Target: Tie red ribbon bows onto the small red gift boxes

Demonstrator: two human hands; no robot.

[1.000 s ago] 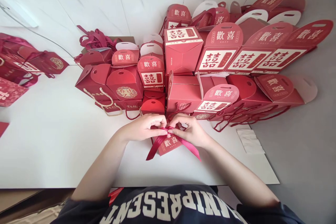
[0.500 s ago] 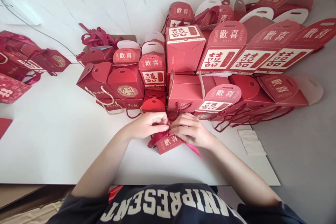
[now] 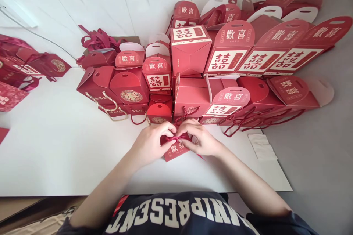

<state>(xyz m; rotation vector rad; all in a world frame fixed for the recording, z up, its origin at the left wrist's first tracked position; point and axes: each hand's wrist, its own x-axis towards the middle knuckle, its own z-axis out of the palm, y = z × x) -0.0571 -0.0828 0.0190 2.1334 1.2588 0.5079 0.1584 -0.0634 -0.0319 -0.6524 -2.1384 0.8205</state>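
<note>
A small red gift box (image 3: 176, 151) with pale lettering on its flap sits near the front middle of the table, partly covered by my hands. Across its top runs a dark pink ribbon (image 3: 175, 138), gathered into a knot or bow. My left hand (image 3: 153, 141) pinches the ribbon from the left side of the knot. From the right, my right hand (image 3: 200, 137) pinches it with thumb and forefinger, the two hands nearly touching. One ribbon end shows below my right hand. Most of the box's body is hidden.
Stacked red gift boxes (image 3: 190, 97) with cord handles stand right behind my hands, against the tiled wall. A heap of ribbon (image 3: 100, 40) lies at the back left. More boxes (image 3: 56, 64) sit far left. White tissues (image 3: 261, 147) lie on the white table (image 3: 68, 147) at right.
Both hands have turned and closed in on the ribbon's middle, which is now drawn into a tighter knot. Less of the loose ribbon end shows at the right. The view has shifted slightly.
</note>
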